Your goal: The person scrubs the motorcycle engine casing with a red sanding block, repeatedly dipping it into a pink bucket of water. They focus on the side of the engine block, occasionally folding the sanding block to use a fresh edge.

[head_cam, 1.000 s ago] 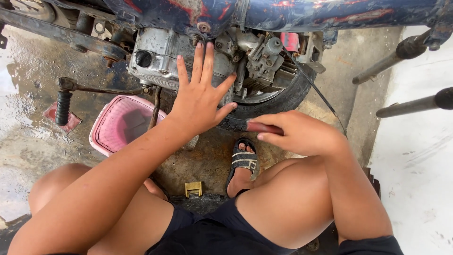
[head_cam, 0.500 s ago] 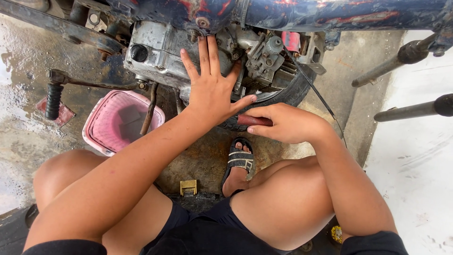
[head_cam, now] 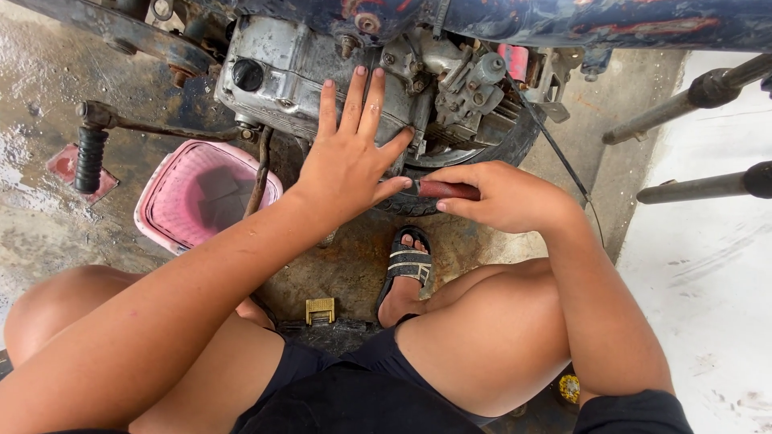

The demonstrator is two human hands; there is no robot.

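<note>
**Hands at the engine of a propped motorbike**

Head view: the person squats on wet concrete floor (head_cam: 48,201) facing a grimy silver engine case (head_cam: 281,80). The left hand (head_cam: 350,161) is spread wide, fingers fanned, palm laid flat against the case. The right hand (head_cam: 503,197) is closed around the dark red handle of a tool (head_cam: 450,190), just beside the left thumb; the tool's tip is hidden behind the left hand, so what it meets cannot be told. A pink plastic basket (head_cam: 161,229) sits on the floor under the kick lever (head_cam: 92,157), near the left forearm. A sandalled foot (head_cam: 408,269) rests right below both hands.

Risk, as a judgement: the tool could slip off whatever it bears on and jab the left thumb, since the two hands nearly touch, and the wet floor could let the foot slide.

Packages and signs: no labels can be made out. A small yellow block (head_cam: 320,309) lies between the knees, and a flat red tile (head_cam: 68,165) lies by the lever.
</note>
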